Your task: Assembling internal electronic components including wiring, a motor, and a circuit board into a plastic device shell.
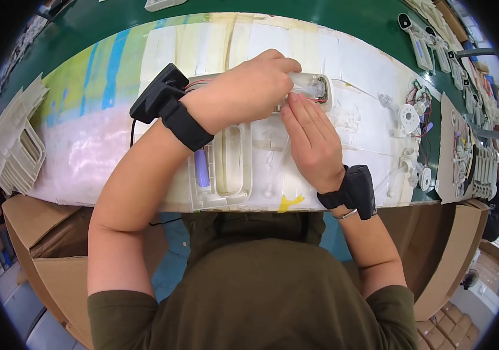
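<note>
An elongated white plastic housing (328, 96) lies across the table under my hands, with red wires and clear parts in its right end. My left hand (255, 87) reaches over it from the left, its fingers curled down into the housing. Close to those fingertips, my right hand (314, 143) comes up from the lower right with its fingers pressed together at the housing's near edge. What either hand pinches is hidden. Nearer to me lies an open white plastic shell (244, 181) with a looped handle, a purple cylinder (202, 168) in its left part.
Stacked white shells (19, 140) stand at the left table end. Wired parts with a round white disc (408, 118) lie on the right. A strip of yellow tape (290, 203) sticks at the front edge. Cardboard boxes (68, 280) stand below. Finished-looking handheld devices (418, 46) lie at the far right.
</note>
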{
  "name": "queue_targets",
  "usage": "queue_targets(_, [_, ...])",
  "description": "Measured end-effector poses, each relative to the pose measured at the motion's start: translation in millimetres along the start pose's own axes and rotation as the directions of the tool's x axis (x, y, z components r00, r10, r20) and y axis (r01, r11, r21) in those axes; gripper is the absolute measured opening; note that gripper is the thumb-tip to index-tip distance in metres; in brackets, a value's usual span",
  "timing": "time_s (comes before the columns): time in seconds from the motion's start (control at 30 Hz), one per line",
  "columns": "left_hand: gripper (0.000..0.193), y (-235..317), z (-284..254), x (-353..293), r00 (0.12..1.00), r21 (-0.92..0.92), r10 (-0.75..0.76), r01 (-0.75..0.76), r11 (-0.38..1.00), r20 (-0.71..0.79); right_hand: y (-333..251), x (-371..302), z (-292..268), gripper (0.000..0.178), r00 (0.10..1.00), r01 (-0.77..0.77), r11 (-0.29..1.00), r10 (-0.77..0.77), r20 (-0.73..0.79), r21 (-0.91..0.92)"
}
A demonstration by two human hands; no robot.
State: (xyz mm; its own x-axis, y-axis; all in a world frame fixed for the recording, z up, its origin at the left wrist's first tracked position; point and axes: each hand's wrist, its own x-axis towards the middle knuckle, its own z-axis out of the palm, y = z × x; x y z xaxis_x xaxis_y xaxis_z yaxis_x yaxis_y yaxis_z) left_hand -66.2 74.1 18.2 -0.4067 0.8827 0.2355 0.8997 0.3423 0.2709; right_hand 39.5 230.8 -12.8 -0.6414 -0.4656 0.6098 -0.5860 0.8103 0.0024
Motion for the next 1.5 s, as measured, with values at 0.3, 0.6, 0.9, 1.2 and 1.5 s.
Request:
queue_targets(0.3, [0.043, -4.6, -49.2, -74.8, 0.959, -0.149, -0.253, 0.234, 0.961, -0.131, -4.5, 32.4, -42.1, 0.031, 0.960, -0.268, 0.894, 0.219, 0.172, 0.360])
queue_targets(0.6, [0.039, -0.4, -27.0, -82.8, 0.950, -0.069, -0.302, 0.297, 0.953, -0.086, 18.4, 58.6, 3.2, 0.027, 0.948, -0.309, 0.798, 0.216, 0.233, 0.518])
queue_targets(0.9, [0.017, -15.0, -39.7, -82.4, 0.854, -0.456, -0.512, 0.492, 0.742, 0.089, 15.1, 56.2, 13.2, 0.031, 0.932, -0.354, 0.703, 0.321, 0.169, 0.617])
queue_targets(1.2, [0.021, -15.5, -30.1, -81.7, 0.972, 0.003, -0.230, 0.230, 0.973, 0.047, 11.3, 51.8, 17.6, 0.019, 0.970, -0.241, 0.827, 0.198, 0.139, 0.507])
queue_targets(1.5, [0.059, 9.1, -25.9, -59.6, 0.926, 0.045, -0.374, 0.376, 0.926, -0.043, 6.4, 49.4, 12.7, 0.020, 0.978, -0.208, 0.881, 0.199, 0.066, 0.425])
